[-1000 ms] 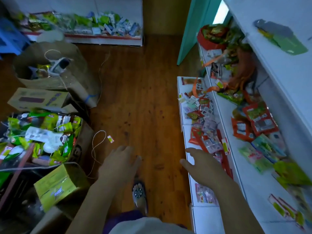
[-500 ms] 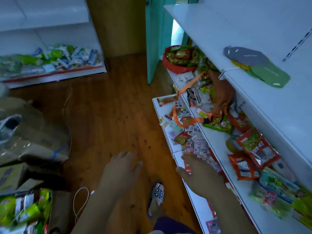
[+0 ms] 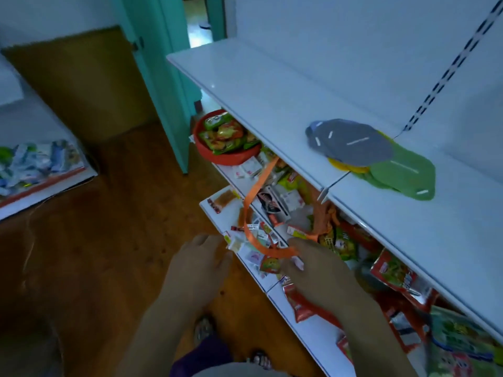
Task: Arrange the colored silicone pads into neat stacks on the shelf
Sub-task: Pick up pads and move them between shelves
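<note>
A loose pile of silicone pads lies on the upper white shelf: a grey pad on top, a yellow pad peeking out beneath it, and a green pad spread to the right. My left hand hovers empty over the floor near the low shelf edge, fingers relaxed. Over the lower shelves my right hand is held with loosely spread fingers and nothing in it, well below the pads.
The lower shelves are littered with snack packets and small cards. A red bowl of packets sits at the far end, and an orange strap hangs down. A teal door stands behind; another stocked shelf is at left.
The view has swung up and right, so the pads on the upper shelf are nearer and larger. Both hands have risen toward the shelves and stay empty.
</note>
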Demonstrator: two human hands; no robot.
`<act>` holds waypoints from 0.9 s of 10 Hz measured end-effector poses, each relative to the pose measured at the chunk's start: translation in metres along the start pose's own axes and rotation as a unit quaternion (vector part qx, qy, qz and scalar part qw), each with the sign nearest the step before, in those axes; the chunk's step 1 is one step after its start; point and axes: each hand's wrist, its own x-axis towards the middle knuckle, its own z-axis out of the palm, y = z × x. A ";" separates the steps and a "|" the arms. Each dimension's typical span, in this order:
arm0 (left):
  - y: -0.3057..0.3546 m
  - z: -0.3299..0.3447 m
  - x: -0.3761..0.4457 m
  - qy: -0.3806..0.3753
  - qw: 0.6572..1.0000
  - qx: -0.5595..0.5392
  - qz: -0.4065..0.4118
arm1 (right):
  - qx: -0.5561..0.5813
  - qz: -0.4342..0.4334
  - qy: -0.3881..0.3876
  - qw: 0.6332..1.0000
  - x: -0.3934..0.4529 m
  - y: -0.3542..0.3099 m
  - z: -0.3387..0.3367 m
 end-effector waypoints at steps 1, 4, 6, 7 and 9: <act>0.002 -0.008 0.056 -0.042 0.997 -0.034 0.056 | 0.004 0.075 0.005 0.997 0.024 -0.012 -0.008; 0.040 -0.070 0.183 -0.052 0.943 -0.092 0.315 | 0.056 0.193 0.149 0.968 0.044 -0.081 -0.053; 0.076 -0.068 0.217 -0.058 0.909 -0.123 0.394 | 0.052 0.314 0.248 0.915 0.032 -0.088 -0.076; 0.090 -0.056 0.227 -0.053 0.899 -0.112 0.420 | 0.043 0.353 0.283 0.891 0.030 -0.071 -0.075; 0.123 -0.032 0.250 -0.061 0.892 -0.084 0.440 | 0.037 0.404 0.312 0.859 0.037 -0.026 -0.071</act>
